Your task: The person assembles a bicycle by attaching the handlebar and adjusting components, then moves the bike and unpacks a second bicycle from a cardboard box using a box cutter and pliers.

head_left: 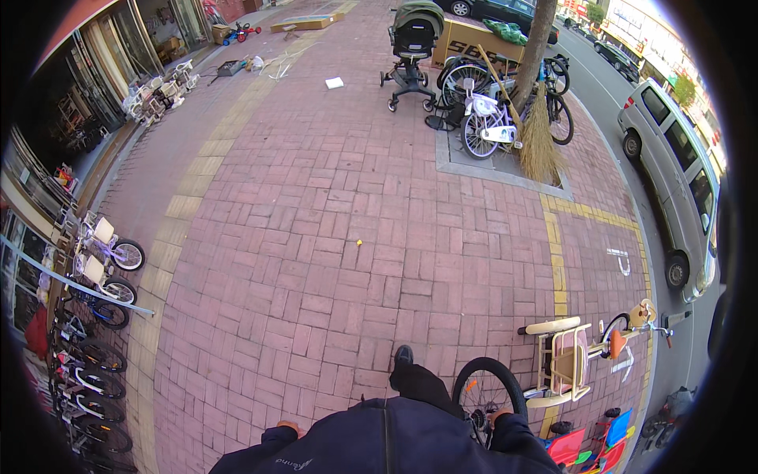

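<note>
My right hand (498, 415) is low in the picture, closed at the spoked middle of a bicycle wheel (461, 378) with a black tyre. The wheel stands upright beside my right leg, and my dark sleeve and body cover its lower part. An orange reflector sits among its spokes. My left hand (291, 427) shows only in part past the cuff of my dark jacket, low and left of centre. It is over the paving, with no object visible in it, and its fingers are too hidden to read.
A child's tricycle (564, 359) with a rear basket stands close on the right, with red and blue ride-on toys (608, 438) behind it. Small bicycles (99, 363) line the shopfront at left. Ahead are a stroller (414, 39), a straw broom (541, 142) against a tree, and a parked van (671, 158).
</note>
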`<state>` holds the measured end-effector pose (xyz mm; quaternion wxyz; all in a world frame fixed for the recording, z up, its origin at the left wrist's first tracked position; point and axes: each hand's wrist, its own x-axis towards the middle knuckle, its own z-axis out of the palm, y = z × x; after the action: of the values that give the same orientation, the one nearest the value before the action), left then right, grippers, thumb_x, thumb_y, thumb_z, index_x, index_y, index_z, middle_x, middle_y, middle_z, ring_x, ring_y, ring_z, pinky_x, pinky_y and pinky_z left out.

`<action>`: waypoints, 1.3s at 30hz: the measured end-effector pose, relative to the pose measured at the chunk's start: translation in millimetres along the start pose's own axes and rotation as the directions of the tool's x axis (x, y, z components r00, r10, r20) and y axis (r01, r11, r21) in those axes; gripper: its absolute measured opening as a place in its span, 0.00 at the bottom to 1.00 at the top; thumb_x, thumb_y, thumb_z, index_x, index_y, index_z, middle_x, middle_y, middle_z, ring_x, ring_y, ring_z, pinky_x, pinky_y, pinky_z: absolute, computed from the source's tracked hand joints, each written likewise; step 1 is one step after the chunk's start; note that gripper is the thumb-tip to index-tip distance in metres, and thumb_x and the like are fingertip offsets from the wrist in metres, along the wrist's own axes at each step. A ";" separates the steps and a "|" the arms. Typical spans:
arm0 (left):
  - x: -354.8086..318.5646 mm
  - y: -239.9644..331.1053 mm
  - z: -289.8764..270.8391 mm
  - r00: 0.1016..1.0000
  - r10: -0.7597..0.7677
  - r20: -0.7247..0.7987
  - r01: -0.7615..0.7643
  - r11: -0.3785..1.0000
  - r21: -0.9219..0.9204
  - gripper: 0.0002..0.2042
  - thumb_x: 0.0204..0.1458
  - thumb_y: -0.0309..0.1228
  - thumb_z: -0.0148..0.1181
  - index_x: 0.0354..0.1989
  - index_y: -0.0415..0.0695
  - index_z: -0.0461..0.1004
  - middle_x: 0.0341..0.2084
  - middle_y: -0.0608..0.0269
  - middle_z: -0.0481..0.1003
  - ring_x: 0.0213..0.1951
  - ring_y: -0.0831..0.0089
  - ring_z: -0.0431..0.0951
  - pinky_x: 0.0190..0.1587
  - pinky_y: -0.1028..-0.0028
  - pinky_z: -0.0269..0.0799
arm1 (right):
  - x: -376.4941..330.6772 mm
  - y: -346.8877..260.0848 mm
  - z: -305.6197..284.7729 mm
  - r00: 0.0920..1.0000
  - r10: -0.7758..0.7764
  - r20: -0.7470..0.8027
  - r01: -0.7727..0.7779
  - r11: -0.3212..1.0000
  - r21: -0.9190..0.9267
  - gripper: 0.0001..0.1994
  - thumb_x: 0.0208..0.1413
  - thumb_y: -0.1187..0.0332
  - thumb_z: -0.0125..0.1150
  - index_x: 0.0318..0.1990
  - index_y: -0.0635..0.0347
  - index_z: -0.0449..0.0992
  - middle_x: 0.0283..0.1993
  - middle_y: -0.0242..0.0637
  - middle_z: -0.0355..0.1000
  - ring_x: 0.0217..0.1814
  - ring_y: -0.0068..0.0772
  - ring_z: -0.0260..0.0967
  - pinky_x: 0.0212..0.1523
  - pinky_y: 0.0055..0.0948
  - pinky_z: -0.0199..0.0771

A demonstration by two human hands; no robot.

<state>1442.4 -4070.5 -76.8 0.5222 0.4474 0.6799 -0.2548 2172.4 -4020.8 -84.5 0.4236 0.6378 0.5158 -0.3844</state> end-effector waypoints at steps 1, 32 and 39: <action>-12.7 10.2 -11.1 0.999 0.035 0.014 -0.036 0.997 0.063 0.16 0.63 0.44 0.41 0.45 0.47 0.72 0.40 0.52 0.79 0.38 0.55 0.80 0.36 0.49 0.76 | 14.8 -2.3 -53.8 0.962 0.217 -0.166 -0.185 0.965 0.188 0.27 0.56 0.45 0.60 0.50 0.59 0.79 0.56 0.48 0.74 0.59 0.43 0.72 0.57 0.36 0.72; 277.8 279.3 -826.6 0.864 -0.270 -0.425 -0.384 0.193 -0.903 0.07 0.55 0.29 0.53 0.38 0.43 0.76 0.26 0.60 0.78 0.23 0.68 0.78 0.24 0.67 0.75 | 190.7 -357.1 -812.1 0.976 -0.217 0.014 0.217 0.976 -0.006 0.21 0.57 0.47 0.54 0.50 0.48 0.80 0.54 0.41 0.76 0.57 0.44 0.73 0.55 0.40 0.73; 225.4 334.1 -877.3 0.926 -0.303 -0.227 -0.044 0.509 -0.859 0.06 0.55 0.30 0.53 0.34 0.44 0.75 0.23 0.60 0.77 0.20 0.66 0.76 0.23 0.66 0.74 | 284.4 -436.7 -1021.6 0.993 -0.113 0.043 0.116 0.991 -0.070 0.26 0.58 0.41 0.52 0.46 0.52 0.82 0.51 0.43 0.78 0.55 0.45 0.74 0.53 0.41 0.73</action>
<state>1299.4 -3122.5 37.0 0.5232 0.1184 0.8295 0.1557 1846.4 -2921.6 -57.9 0.4335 0.5836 0.5569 -0.4017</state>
